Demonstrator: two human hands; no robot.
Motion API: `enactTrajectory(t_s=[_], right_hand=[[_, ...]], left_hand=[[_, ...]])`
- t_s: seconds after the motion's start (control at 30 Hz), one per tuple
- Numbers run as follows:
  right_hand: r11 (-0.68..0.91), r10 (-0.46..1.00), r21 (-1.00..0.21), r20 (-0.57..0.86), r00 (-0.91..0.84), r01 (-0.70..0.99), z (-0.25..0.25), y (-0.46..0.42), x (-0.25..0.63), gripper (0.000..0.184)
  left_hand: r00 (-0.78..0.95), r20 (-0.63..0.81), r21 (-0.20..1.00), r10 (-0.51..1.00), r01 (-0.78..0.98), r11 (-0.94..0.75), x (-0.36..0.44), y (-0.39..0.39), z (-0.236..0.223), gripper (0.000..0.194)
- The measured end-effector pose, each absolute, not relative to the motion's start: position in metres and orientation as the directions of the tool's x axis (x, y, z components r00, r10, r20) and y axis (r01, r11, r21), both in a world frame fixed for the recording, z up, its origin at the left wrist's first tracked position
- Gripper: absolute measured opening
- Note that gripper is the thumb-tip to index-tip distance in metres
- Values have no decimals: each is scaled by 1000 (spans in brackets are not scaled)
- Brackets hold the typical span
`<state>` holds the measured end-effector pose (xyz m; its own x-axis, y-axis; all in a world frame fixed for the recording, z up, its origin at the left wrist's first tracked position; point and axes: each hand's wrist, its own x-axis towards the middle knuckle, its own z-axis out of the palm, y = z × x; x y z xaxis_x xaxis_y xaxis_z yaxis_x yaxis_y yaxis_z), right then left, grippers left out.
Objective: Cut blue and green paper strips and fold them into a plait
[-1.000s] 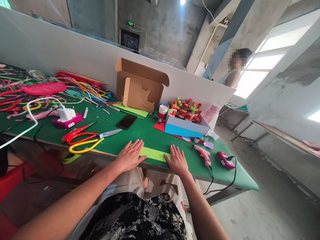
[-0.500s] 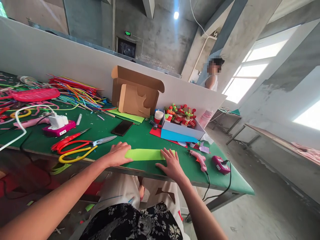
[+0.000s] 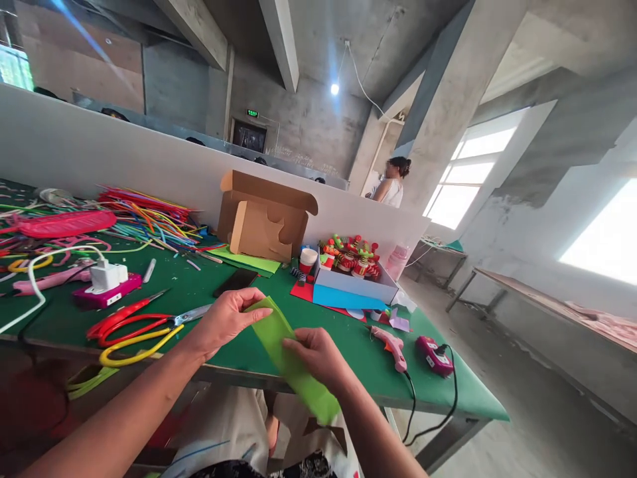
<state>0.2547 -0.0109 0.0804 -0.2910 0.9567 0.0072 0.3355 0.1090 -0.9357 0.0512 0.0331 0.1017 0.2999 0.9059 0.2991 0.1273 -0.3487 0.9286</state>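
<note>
A long strip of lime-green paper (image 3: 279, 336) is held up at a slant over the table's front edge, its lower end hanging down above my lap. My left hand (image 3: 231, 318) pinches the upper end between thumb and fingers. Partway down the strip, my right hand (image 3: 316, 352) grips its right edge, fingers closed. Yellow-and-red-handled scissors (image 3: 144, 332) lie left of my left hand, with red-handled pliers or cutters (image 3: 122, 315) beside them. A pink glue gun (image 3: 391, 346) rests to the right of my right hand.
Behind my hands are a dark phone (image 3: 235, 282), an open cardboard box (image 3: 266, 226) and a white-and-blue box (image 3: 348, 295) of small red-green figures. Pipe cleaners (image 3: 149, 219) pile up at the left. Purple power sockets (image 3: 434, 356) stand right and left. A person (image 3: 393, 186) is beyond the partition.
The green paper strip was flat on the table under both hands. Now it is lifted and tilted, pinched in both hands. The view has tipped upward.
</note>
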Motion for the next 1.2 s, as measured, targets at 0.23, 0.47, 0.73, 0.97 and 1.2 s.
enactTrajectory(t_s=[0.23,0.47,0.73,0.97,1.2], right_hand=[[-32,935,-985,-89,-343,167,77,-27,245,58],[192,971,-889,110,-214,416,75,-27,254,26],[217,966,-182,-105,-238,959,82,-14,300,30],[277,944,-41,-173,-280,960,69,11,305,41],[276,950,-19,-146,-275,961,64,8,304,49]], left_hand=[[239,315,930,919,115,-349,58,26,114,36],[38,357,929,933,94,-359,56,35,110,39],[55,434,764,899,507,-400,33,56,64,26],[563,314,394,764,655,-644,42,61,41,18],[611,137,344,779,708,-616,44,70,30,23]])
